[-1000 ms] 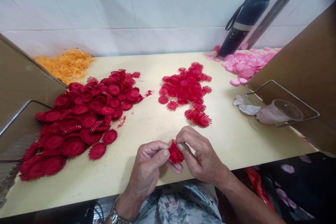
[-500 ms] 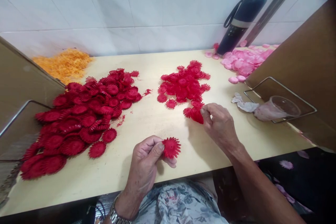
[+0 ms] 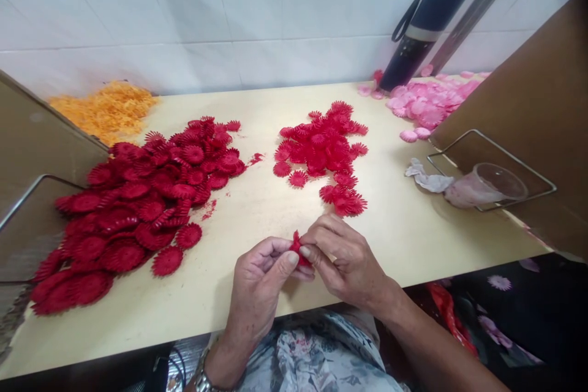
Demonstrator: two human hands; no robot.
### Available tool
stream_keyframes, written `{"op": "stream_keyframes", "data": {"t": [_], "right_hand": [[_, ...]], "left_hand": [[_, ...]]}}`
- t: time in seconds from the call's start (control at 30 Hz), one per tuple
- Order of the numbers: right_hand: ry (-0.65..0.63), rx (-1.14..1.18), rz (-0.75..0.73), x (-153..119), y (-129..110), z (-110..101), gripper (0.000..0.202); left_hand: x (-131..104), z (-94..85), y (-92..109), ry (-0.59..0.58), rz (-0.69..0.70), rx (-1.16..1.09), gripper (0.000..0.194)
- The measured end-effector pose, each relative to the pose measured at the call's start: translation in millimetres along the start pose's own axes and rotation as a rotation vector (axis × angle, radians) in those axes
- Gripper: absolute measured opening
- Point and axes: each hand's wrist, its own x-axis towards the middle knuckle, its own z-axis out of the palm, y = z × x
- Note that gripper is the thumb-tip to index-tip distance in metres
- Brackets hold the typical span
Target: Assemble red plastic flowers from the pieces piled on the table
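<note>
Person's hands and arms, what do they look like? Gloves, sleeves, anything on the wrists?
Left hand: no glove, silver-coloured metal link band at the wrist. Right hand: no glove, nothing on the wrist. No sleeves or cables on the visible arms. Between them, a pale garment with grey-blue floral print.

Counter (image 3: pixel 257 214), wall (image 3: pixel 257 0) behind. Left petal pile (image 3: pixel 142 196) on counter's left; middle petal pile (image 3: pixel 319 147) right of it. Back-left pile (image 3: pixel 108 111) behind left petal pile. Back-right pile (image 3: pixel 429 101) near wall, bottle (image 3: pixel 420 30) at its left end. Cup (image 3: pixel 478 190) in front, tissue (image 3: pixel 427 179) at cup's left. Petal piece (image 3: pixel 296 248) between left hand (image 3: pixel 260 278) and right hand (image 3: pixel 346 263), near front edge.
</note>
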Motion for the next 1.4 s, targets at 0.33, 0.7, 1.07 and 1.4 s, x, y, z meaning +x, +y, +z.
{"op": "stream_keyframes", "data": {"t": [0.33, 0.7, 1.07, 1.4], "right_hand": [[0.003, 0.087, 0.009, 0.6, -7.5, -3.6, 0.018], [0.036, 0.176, 0.083, -2.5, -5.0, -6.2, 0.017], [-0.013, 0.119, 0.03, -3.4, -4.8, -2.0, 0.011], [-0.068, 0.298, 0.191, -5.4, -7.4, -3.2, 0.014]], "left_hand": [[-0.5, 0.9, 1.4, -0.057, -0.038, -0.067, 0.011], [-1.1, -2.8, 6.8, -0.036, -0.028, -0.149, 0.014], [0.4, -3.4, -1.5, -0.124, -0.002, -0.061, 0.005], [-1.8, -7.6, -1.0, -0.103, -0.074, -0.124, 0.005]]}}
